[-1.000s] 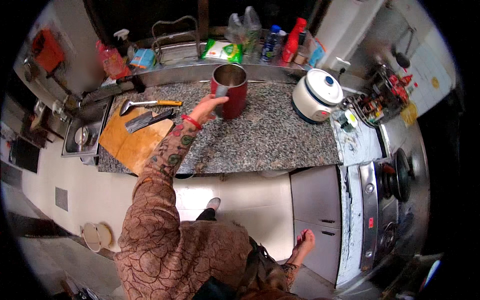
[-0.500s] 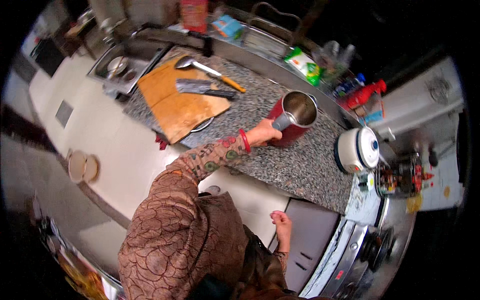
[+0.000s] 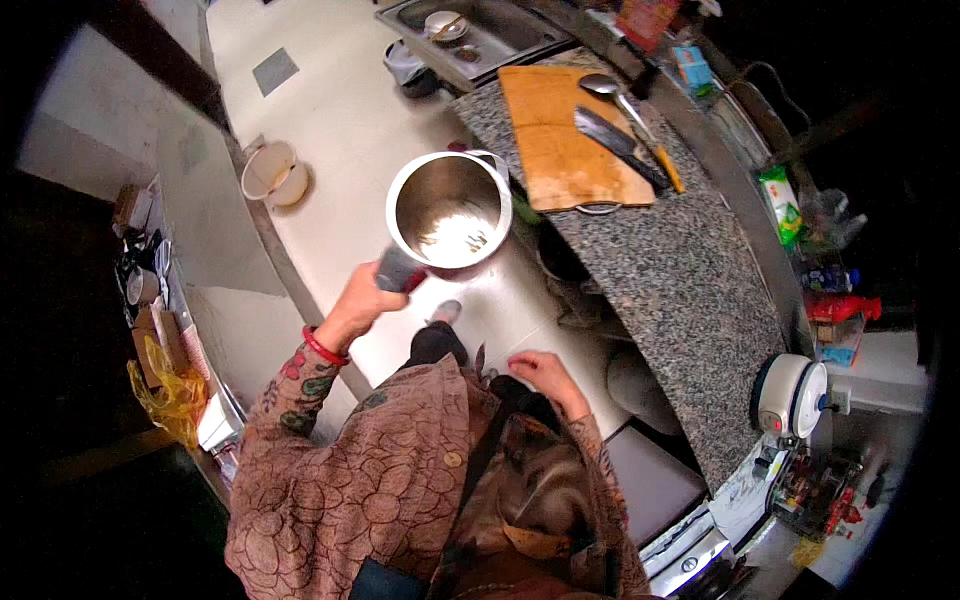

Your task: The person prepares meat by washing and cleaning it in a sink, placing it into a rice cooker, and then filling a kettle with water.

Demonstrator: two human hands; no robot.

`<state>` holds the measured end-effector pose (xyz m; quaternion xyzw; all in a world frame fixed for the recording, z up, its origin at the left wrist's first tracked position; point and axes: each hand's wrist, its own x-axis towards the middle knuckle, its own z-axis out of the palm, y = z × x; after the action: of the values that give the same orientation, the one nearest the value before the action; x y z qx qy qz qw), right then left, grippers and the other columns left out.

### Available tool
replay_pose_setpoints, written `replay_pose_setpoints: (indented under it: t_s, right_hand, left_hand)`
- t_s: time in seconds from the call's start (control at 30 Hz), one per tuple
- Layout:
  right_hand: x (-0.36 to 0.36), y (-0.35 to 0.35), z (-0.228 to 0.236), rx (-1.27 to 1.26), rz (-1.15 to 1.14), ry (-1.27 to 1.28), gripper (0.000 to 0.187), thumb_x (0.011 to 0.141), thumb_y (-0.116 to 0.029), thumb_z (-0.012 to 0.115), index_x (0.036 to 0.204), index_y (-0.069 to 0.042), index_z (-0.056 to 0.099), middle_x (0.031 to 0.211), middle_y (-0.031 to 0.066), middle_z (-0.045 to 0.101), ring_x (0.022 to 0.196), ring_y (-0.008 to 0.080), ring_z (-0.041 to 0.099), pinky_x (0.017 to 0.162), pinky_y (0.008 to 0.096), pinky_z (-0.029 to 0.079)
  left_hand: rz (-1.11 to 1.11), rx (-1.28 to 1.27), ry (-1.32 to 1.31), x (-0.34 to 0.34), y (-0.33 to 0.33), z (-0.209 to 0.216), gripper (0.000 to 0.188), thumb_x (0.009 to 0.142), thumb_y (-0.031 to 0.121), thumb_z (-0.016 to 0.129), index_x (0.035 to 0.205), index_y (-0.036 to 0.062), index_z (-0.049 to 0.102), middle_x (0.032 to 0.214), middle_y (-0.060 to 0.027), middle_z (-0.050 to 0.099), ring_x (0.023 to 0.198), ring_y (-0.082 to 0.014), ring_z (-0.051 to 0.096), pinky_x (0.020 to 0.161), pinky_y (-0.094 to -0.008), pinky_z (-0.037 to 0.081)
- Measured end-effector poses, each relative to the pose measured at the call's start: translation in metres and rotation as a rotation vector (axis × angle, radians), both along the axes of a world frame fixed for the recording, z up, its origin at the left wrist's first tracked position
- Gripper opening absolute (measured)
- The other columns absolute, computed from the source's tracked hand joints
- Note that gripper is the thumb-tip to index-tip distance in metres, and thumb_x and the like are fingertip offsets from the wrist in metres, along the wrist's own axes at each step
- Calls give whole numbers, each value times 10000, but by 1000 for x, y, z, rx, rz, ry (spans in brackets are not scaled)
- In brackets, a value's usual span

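My left hand (image 3: pixel 362 308) grips the dark grey handle of a lidless kettle (image 3: pixel 450 205), reddish outside with a shiny metal inside. It is held out over the floor, left of the counter, and its mouth faces up toward me. I see bright reflections at the bottom; whether any liquid is in it I cannot tell. Near my waist, my right hand (image 3: pixel 545 378) hangs with loosely bent fingers and nothing visible in it. On the counter a wooden cutting board (image 3: pixel 550 150) carries a cleaver (image 3: pixel 615 143) and a ladle (image 3: pixel 640 125) with an orange-tipped handle.
The granite counter (image 3: pixel 690 300) runs along the right, with a white rice cooker (image 3: pixel 788 395) at its near end. A metal sink (image 3: pixel 495 45) holds a bowl (image 3: pixel 446 26). On the pale floor (image 3: pixel 350 110) stands a whitish bucket (image 3: pixel 278 175).
My left hand has carried the kettle off the countertop, leftward over the floor. My view has turned left, so the counter now lies farther right. The right hand remains near my waist.
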<state>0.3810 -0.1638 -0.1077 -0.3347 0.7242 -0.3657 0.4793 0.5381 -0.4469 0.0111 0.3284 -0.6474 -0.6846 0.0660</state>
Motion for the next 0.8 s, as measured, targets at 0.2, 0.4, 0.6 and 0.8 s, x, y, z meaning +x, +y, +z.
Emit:
replay_pose_setpoints:
  t_s: [0.2, 0.4, 0.6, 0.8]
  right_hand:
    - [-5, -98, -17, 76, -21, 73, 218, 764, -183, 600, 900, -14, 623, 776, 81, 635, 707, 121, 572, 656, 251, 449]
    - [-3, -241, -10, 84, -28, 72, 268, 771, -227, 579, 895, 7, 613, 770, 90, 629, 693, 132, 569, 650, 261, 442]
    - [-13, -355, 13, 61, 27, 155, 269, 775, -230, 577, 901, 5, 609, 767, 100, 626, 700, 153, 575, 656, 277, 449]
    - [-50, -397, 7, 60, -64, 82, 226, 787, -157, 572, 924, 21, 598, 769, 65, 623, 719, 104, 562, 666, 248, 445]
  left_hand:
    - [531, -104, -64, 111, -97, -37, 134, 575, 84, 578, 686, 14, 549, 619, 29, 490, 543, -72, 442, 499, -219, 354]
    - [654, -157, -118, 179, -204, -57, 178, 573, 76, 580, 738, 11, 564, 653, -18, 531, 550, -104, 488, 481, -237, 387]
    - [548, -116, -81, 156, -292, -51, 100, 581, 68, 568, 672, 33, 547, 654, 30, 505, 590, -62, 446, 538, -209, 357]
    - [382, -107, 40, 48, -362, -51, 148, 605, 54, 594, 736, -9, 565, 677, 24, 525, 623, -64, 457, 578, -206, 381]
